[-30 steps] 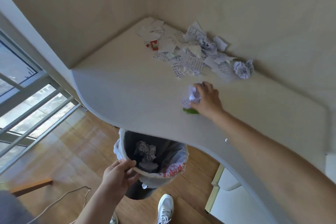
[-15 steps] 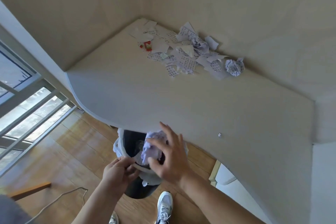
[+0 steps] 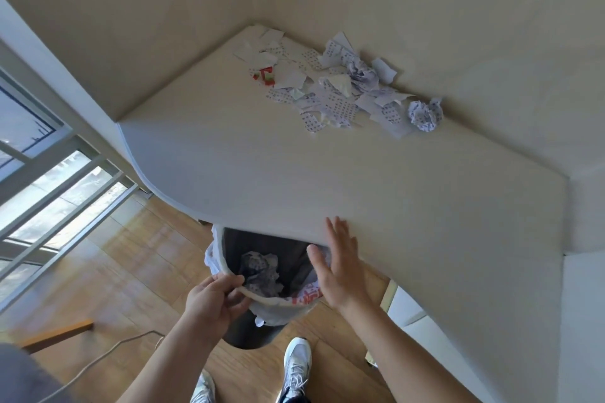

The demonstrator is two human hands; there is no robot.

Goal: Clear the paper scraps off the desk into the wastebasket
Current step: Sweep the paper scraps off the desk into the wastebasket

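A pile of torn printed paper scraps [image 3: 327, 88] lies at the far corner of the pale desk [image 3: 360, 193], with a crumpled paper ball [image 3: 425, 114] at its right end and a small red scrap [image 3: 265, 75] at its left. Below the desk's near edge stands the dark wastebasket [image 3: 229, 263] lined with a white bag; crumpled paper [image 3: 260, 273] lies inside it. My left hand [image 3: 214, 303] grips the basket's near rim. My right hand [image 3: 339, 267] hovers over the basket's right side, fingers spread, holding nothing.
Beige walls close the desk at the back and left. A window with metal bars [image 3: 62, 193] is at the left. The wooden floor [image 3: 131, 258] carries a white cable [image 3: 108, 353] and my white shoes [image 3: 296, 366]. A white cabinet [image 3: 409, 307] sits under the desk at the right.
My right hand carried a crumpled paper from the desk to above the basket, then let it go. The paper now lies in the basket. My left hand kept its hold on the rim.
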